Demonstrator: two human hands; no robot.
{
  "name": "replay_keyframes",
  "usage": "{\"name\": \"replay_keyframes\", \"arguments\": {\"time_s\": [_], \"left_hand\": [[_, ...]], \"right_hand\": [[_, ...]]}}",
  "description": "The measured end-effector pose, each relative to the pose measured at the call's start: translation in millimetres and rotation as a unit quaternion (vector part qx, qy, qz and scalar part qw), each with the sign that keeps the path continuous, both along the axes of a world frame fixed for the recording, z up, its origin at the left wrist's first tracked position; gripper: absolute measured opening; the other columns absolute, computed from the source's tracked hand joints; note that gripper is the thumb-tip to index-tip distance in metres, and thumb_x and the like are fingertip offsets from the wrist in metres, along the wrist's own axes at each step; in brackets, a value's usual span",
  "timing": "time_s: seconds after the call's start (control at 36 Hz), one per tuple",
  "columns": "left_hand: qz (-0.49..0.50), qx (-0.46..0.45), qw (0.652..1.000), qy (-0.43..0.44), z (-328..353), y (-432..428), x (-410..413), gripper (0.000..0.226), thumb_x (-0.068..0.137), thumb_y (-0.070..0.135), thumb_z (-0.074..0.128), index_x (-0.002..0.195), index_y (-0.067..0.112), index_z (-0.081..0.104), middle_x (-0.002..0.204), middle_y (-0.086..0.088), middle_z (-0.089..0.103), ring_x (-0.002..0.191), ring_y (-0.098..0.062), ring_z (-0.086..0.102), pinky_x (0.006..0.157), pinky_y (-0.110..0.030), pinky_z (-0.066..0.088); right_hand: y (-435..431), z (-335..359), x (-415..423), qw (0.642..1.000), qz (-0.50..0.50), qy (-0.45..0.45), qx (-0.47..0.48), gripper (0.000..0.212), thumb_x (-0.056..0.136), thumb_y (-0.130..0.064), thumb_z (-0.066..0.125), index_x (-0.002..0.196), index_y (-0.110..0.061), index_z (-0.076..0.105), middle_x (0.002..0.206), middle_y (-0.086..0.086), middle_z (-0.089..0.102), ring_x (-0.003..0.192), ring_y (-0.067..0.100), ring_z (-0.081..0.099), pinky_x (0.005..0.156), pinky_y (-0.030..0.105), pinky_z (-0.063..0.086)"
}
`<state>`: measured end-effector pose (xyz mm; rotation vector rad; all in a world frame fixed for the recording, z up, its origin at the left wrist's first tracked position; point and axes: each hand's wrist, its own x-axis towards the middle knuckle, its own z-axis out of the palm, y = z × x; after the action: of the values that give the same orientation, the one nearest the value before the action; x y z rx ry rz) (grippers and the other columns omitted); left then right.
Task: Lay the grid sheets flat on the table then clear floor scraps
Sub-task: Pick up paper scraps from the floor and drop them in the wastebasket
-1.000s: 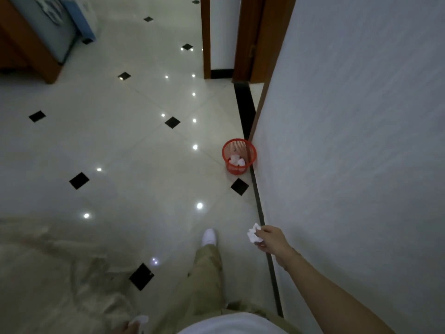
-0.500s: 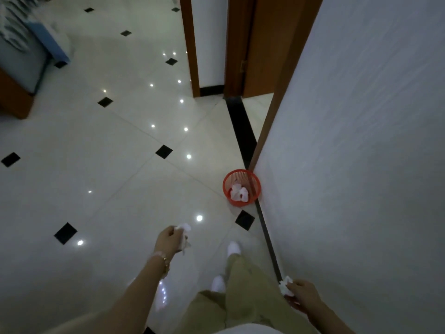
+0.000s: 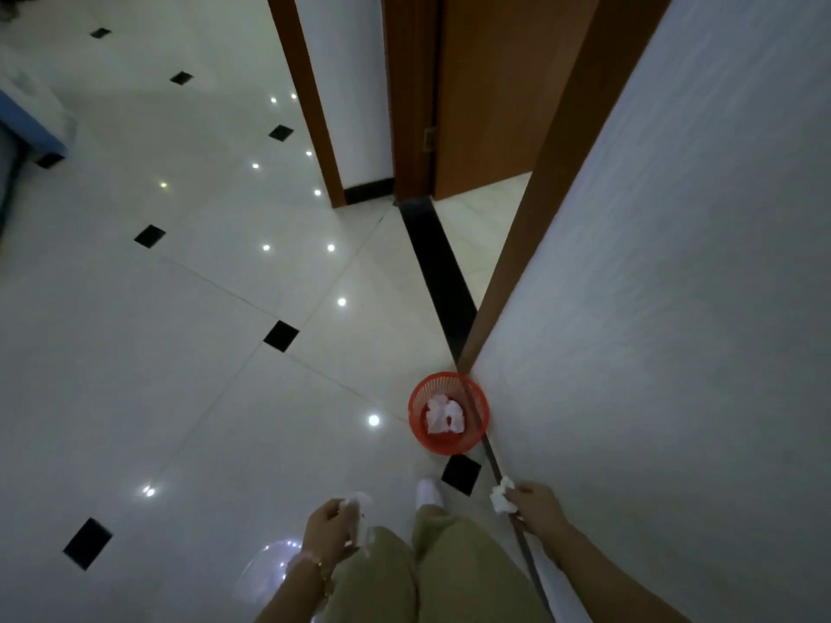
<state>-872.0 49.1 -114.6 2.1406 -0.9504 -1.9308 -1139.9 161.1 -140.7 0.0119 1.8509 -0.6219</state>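
Note:
A small red mesh bin (image 3: 478, 404) stands on the floor against the wall corner, with crumpled white paper (image 3: 443, 415) inside it. My left hand (image 3: 327, 530) grips a crumpled white paper scrap (image 3: 357, 514) low in front of my left leg. Near the wall, just below and right of the bin, my right hand (image 3: 537, 510) pinches another white paper scrap (image 3: 500, 497). Both hands are short of the bin, not over it.
A white textured wall (image 3: 674, 308) fills the right side, with wooden door frames (image 3: 494, 105) beyond the bin. The glossy white tiled floor (image 3: 180, 353) with black diamond insets stretches left. My shoe (image 3: 429, 492) and khaki trouser legs are at the bottom. Blue furniture (image 3: 27, 128) sits far left.
I have walked closer to the red bin, which now sits larger and lower in view. Both hands still hold their scraps; the right hand has risen toward the bin.

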Motion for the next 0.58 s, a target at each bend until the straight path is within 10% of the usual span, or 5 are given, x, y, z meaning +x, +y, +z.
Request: {"name": "replay_keyframes", "arguments": {"time_s": [0.19,0.39,0.58], "left_hand": [[-0.07,-0.001,0.998,0.006,-49,-85,-68,0.018,0.078,0.013,0.071,0.061,0.011,0.067,0.05,0.0,0.063,0.072,-0.023,0.057,0.074,-0.038,0.049],[-0.061,0.054,0.996,0.023,-128,-137,-132,0.014,0.091,0.008,0.055,0.08,0.001,0.06,0.073,-0.014,0.055,0.066,-0.026,0.051,0.062,-0.029,0.046],[-0.106,0.115,0.987,0.045,-172,-156,-169,0.03,0.095,0.025,0.051,0.117,0.005,0.049,0.103,-0.012,0.054,0.092,-0.026,0.055,0.068,-0.033,0.048]], "right_hand": [[-79,-49,-20,0.998,-0.055,0.026,0.002,0.021,0.084,-0.02,0.068,0.068,-0.009,0.073,0.083,0.019,0.072,0.079,0.028,0.065,0.076,0.035,0.05],[-120,-96,-25,0.988,-0.15,0.014,0.021,0.032,0.091,-0.002,0.055,0.059,-0.008,0.056,0.034,-0.004,0.051,0.026,0.002,0.044,0.032,0.014,0.033],[-139,-131,-26,0.966,-0.234,-0.108,0.025,0.014,0.093,-0.029,0.057,0.084,-0.018,0.056,0.085,0.004,0.063,0.077,0.019,0.059,0.073,0.032,0.047]]}}
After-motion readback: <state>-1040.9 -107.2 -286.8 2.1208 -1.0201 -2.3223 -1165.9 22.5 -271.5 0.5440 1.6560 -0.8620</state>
